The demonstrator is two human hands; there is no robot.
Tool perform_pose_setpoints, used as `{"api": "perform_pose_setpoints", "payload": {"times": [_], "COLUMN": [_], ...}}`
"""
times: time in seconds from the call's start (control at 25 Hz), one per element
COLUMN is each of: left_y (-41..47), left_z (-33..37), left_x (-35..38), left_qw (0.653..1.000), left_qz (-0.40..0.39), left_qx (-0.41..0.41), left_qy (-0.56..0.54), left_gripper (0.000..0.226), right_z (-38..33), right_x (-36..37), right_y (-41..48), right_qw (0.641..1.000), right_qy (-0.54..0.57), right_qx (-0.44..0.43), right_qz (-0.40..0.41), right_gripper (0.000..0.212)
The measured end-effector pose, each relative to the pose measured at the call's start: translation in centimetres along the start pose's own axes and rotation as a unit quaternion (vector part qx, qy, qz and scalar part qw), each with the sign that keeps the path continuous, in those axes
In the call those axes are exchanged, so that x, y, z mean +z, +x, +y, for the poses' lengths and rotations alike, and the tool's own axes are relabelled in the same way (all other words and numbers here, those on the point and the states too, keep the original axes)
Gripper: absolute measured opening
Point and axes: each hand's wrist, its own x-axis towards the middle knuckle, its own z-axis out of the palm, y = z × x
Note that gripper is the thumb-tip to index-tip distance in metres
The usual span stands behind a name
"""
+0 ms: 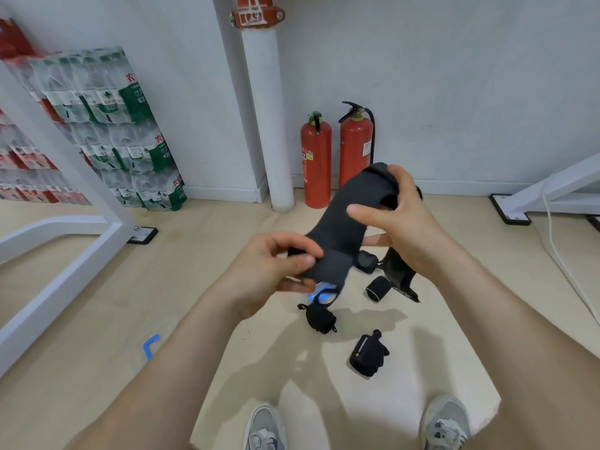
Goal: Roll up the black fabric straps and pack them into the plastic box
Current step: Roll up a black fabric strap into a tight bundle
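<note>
A wide black fabric strap point(344, 219) stretches between both hands above the floor. My left hand point(276, 271) pinches its near end between thumb and fingers. My right hand point(402, 216) grips the far end, fingers curled round it, and a loose tail of the strap hangs below that wrist. On the floor lie several rolled black straps: one point(319, 318) below my left hand, one point(368, 354) nearer my feet, one point(377, 288) and a small one point(367, 261) further back. A blue piece point(321, 295) shows under the strap. No plastic box is clearly visible.
Two red fire extinguishers point(334, 157) stand by a white pipe point(269, 125) at the wall. Shrink-wrapped water bottles point(107, 125) are stacked at left behind a white metal frame point(65, 222). A blue clip point(151, 345) lies on the floor. A white cable point(558, 248) runs at right.
</note>
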Motion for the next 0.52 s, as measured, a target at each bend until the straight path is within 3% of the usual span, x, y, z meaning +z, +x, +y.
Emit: {"api": "perform_pose_setpoints", "payload": {"times": [0.16, 0.24, 0.52], "left_y": [1.3, 1.4, 0.5], "left_z": [0.5, 0.7, 1.5], "left_x": [0.3, 0.2, -0.7], "left_qw": [0.985, 0.987, 0.997], "left_qz": [0.116, 0.109, -0.009], "left_qx": [0.072, 0.093, 0.075], "left_qy": [-0.102, -0.077, 0.013], "left_gripper": [0.024, 0.022, 0.039], "right_z": [0.7, 0.9, 1.4], "right_x": [2.3, 2.9, 2.4], "right_y": [-1.3, -1.6, -0.7], "right_qw": [0.987, 0.979, 0.987], "right_qy": [0.002, 0.024, 0.123], "right_qx": [0.065, 0.096, 0.07], "right_qz": [-0.143, -0.18, -0.073], "right_gripper": [0.11, 0.095, 0.082]}}
